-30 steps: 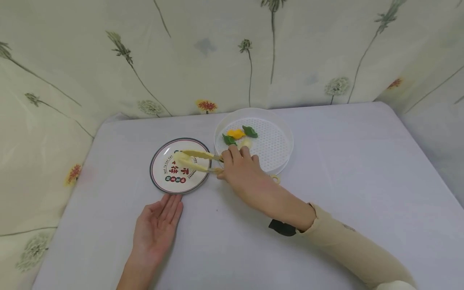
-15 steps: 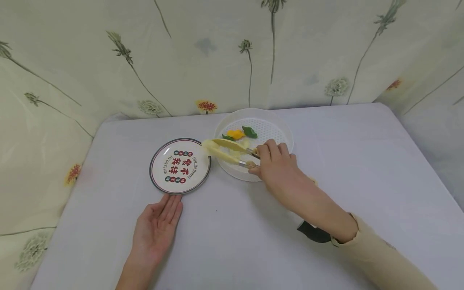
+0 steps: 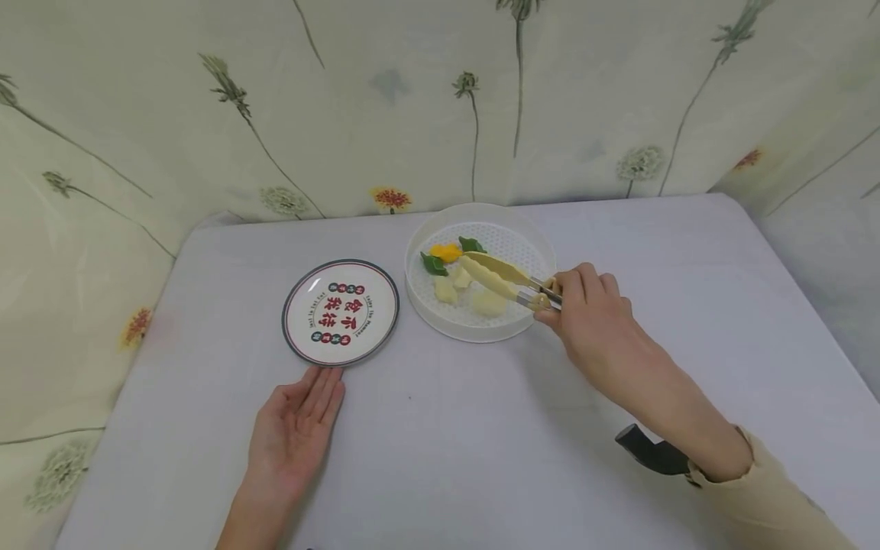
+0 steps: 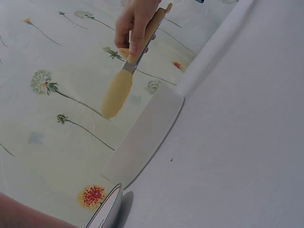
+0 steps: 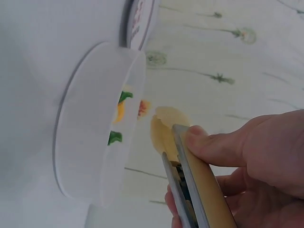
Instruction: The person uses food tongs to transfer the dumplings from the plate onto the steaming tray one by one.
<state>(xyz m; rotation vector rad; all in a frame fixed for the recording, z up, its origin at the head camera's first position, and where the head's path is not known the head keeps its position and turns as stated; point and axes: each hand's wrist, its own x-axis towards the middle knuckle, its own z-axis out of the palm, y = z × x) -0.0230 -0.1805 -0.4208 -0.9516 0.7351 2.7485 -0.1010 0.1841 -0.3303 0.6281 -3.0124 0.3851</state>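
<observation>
My right hand [image 3: 605,336] grips yellow-tipped tongs [image 3: 505,276] with metal arms over the right part of a round white steamer tray [image 3: 440,325]. I see nothing between the tong heads. Inside the tray lie a yellow dumpling-shaped piece [image 3: 445,253], two green ones [image 3: 434,263] and several pale ones [image 3: 445,290]. My left hand [image 3: 292,435] lies palm up with fingers straight, its fingertips at the near rim of a white plate [image 3: 374,336] with printed red characters. In the right wrist view, thumb and fingers press on the tongs' arms [image 5: 202,190].
A white cloth covers the table [image 3: 440,458]. A flower-printed cloth [image 3: 330,114] hangs behind its back edge. The plate stands just left of the tray. A dark strap piece [image 3: 653,451] shows beneath the right wrist.
My right hand has drawn the tongs rightward, from above the plate to above the tray. More pale pieces in the tray have come into sight. My left hand and the plate have stayed put.
</observation>
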